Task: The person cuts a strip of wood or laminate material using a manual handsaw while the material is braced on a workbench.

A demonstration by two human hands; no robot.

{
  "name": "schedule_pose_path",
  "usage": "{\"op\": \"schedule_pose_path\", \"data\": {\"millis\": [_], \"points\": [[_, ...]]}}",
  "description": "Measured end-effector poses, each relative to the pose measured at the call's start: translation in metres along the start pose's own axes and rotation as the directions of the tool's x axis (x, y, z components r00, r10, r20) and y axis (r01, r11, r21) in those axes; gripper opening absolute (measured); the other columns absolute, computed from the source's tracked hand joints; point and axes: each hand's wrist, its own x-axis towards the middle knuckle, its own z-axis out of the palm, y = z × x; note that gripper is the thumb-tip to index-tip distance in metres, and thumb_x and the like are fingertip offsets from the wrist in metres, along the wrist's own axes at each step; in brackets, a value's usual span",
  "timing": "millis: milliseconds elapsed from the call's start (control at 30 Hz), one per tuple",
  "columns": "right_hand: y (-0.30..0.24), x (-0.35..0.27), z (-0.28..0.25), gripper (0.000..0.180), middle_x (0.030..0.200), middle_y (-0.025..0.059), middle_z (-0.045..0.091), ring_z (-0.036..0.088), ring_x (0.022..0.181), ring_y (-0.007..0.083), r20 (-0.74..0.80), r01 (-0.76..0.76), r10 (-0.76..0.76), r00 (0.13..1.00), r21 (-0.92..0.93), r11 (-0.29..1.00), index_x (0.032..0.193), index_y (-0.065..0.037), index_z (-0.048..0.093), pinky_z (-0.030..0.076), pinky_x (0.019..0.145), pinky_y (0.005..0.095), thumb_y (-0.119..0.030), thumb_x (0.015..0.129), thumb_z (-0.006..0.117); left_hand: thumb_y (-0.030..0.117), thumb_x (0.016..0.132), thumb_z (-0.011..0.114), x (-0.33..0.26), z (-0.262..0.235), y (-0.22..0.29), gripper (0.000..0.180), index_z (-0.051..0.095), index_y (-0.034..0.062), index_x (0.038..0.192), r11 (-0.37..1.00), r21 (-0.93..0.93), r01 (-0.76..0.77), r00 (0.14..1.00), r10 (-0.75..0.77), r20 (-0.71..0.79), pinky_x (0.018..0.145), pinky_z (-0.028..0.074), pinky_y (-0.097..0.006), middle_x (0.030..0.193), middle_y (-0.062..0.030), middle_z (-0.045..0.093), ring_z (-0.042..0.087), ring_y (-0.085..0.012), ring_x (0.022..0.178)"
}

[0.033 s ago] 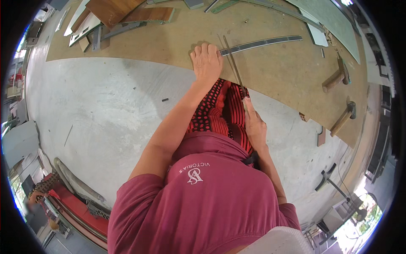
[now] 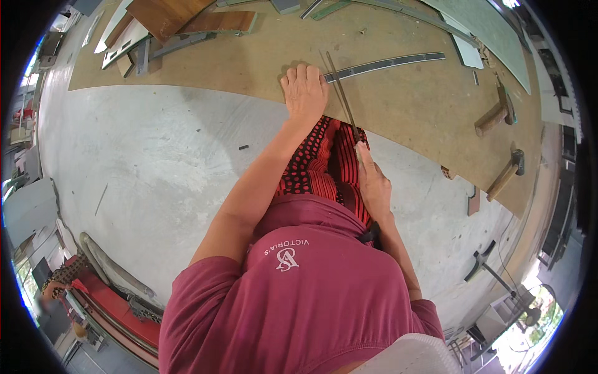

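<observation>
A narrow grey metal strip (image 2: 392,62) lies on the brown tabletop, its left end running up to my left hand (image 2: 305,88). That hand is closed over this end, knuckles up, pressing near the table's front edge; the end itself is hidden. My right hand (image 2: 374,182) is closed around the near end of a hacksaw (image 2: 344,100), seen nearly edge-on as a long thin dark bar. The handle is mostly covered by the fingers. Pointing away from me, the hacksaw crosses over the strip just right of my left hand.
Two hammers (image 2: 498,115) (image 2: 506,176) lie at the table's right side. Wooden boards (image 2: 165,19) and metal pieces are piled at the far left, with a pale panel (image 2: 492,37) at the far right. The brown tabletop (image 2: 249,62) ends above a grey concrete floor (image 2: 156,143).
My right hand and the hacksaw have shifted slightly forward and to the left. My left hand and the metal strip stay where they were.
</observation>
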Motion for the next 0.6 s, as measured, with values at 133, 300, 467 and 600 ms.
{"op": "schedule_pose_path", "data": {"millis": [133,300,467,600], "points": [[-0.007,0.007,0.011,0.051,0.076,0.0137,0.061,0.062,0.059,0.0304,0.039,-0.021,0.022,0.999,-0.028,0.999,0.139,-0.023,0.043,0.050,0.050,0.0411,-0.010,0.091,0.054,0.011,0.075,0.064,-0.001,0.001,0.000,0.017,0.051,0.0101,0.086,1.000,-0.004,0.006,1.000,-0.006,-0.013,0.074,0.037,-0.043,0.087,-0.0082,0.054,0.051,-0.0301,0.085],[-0.007,0.006,0.017,0.053,0.073,0.0130,0.059,0.061,0.058,0.0305,0.061,-0.012,0.014,0.998,-0.038,0.999,0.140,-0.026,0.041,0.050,0.050,0.0418,-0.010,0.091,0.054,0.011,0.075,0.064,0.000,0.003,0.002,0.017,0.050,0.0103,0.085,1.000,0.007,0.004,0.999,-0.004,-0.039,0.074,0.037,-0.043,0.087,-0.0079,0.054,0.051,-0.0302,0.085],[-0.015,0.013,0.015,0.055,0.073,0.0127,0.058,0.061,0.059,0.0315,0.101,-0.050,0.056,0.993,-0.059,0.997,0.140,-0.027,0.041,0.050,0.051,0.0430,-0.009,0.090,0.054,0.011,0.075,0.064,0.000,0.003,-0.001,0.017,0.050,0.0107,0.085,1.000,0.013,0.005,0.999,-0.004,-0.043,0.073,0.037,-0.043,0.087,-0.0074,0.055,0.051,-0.0302,0.084],[-0.019,0.044,0.023,0.054,0.072,0.0127,0.058,0.062,0.059,0.0311,0.075,0.004,0.004,0.997,-0.110,0.994,0.140,-0.026,0.041,0.050,0.052,0.0434,-0.009,0.091,0.054,0.012,0.075,0.064,0.000,0.004,0.000,0.017,0.049,0.0100,0.083,1.000,0.016,-0.014,0.998,0.015,-0.062,0.071,0.036,-0.043,0.085,-0.0079,0.053,0.050,-0.0299,0.081]]}}
